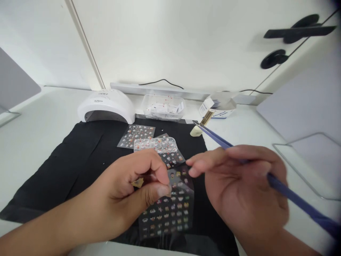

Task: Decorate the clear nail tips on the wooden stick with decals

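Observation:
My left hand (144, 188) is closed in a pinch, thumb against forefinger; what sits between the tips is too small to make out. A bit of something gold (137, 182) shows inside its curled fingers. Just under this hand is a clear sheet of small colourful stickers (179, 213), partly covered by the fingers. My right hand (245, 188) is wrapped round blue-purple tweezers (215, 137), their tips pointing up and left. Behind the hands, a clear case with a printed pattern (156, 144) rests on sticker sheets (137, 136).
A black mat (87, 153) covers part of the white table (23, 142). Behind it stand a white nail lamp (106, 105), a clear tub of packets (163, 106) and an alcohol pad box (221, 106). A cream bottle with a gold cap (196, 131) is near the tweezer tips.

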Motion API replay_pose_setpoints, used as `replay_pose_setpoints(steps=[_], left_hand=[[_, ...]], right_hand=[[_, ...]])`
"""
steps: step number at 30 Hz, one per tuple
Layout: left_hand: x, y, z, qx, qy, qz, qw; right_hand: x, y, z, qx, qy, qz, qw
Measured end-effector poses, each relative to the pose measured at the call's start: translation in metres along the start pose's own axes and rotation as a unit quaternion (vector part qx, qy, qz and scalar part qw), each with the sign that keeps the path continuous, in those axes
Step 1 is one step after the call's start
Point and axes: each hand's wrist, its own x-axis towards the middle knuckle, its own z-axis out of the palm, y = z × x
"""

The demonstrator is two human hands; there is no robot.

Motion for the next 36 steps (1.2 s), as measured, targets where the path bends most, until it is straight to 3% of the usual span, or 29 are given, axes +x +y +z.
replay_pose_setpoints(steps=[4,13,17,21,27,32,36], left_hand=[[0.000,-0.002,0.001,-0.046,0.014,0.001,0.999],[0.002,-0.004,0.002,-0.147,0.029,-0.011,0.989],[0.004,-0.007,-0.003,-0.178,0.059,-0.011,0.982],[0.010,-0.015,-0.018,-0.154,0.121,0.000,0.981],[0.025,-0.031,-0.047,-0.120,0.216,0.006,0.969],[0.035,-0.050,-0.069,0.041,0.207,-0.106,0.972],[0.042,-0.066,-0.079,0.103,0.249,-0.127,0.955]], right_hand=[[-0.005,0.007,0.004,-0.020,-0.010,0.016,1.000],[-0.013,0.014,-0.007,-0.084,-0.127,0.059,0.987],[-0.012,0.020,-0.008,-0.081,-0.090,0.003,0.993],[-0.006,0.026,-0.008,-0.070,-0.057,-0.034,0.995],[-0.002,0.026,-0.008,-0.033,-0.063,-0.032,0.997],[-0.001,0.029,-0.010,-0.006,-0.077,-0.018,0.997],[0.001,0.030,-0.011,-0.029,-0.065,-0.043,0.997]])
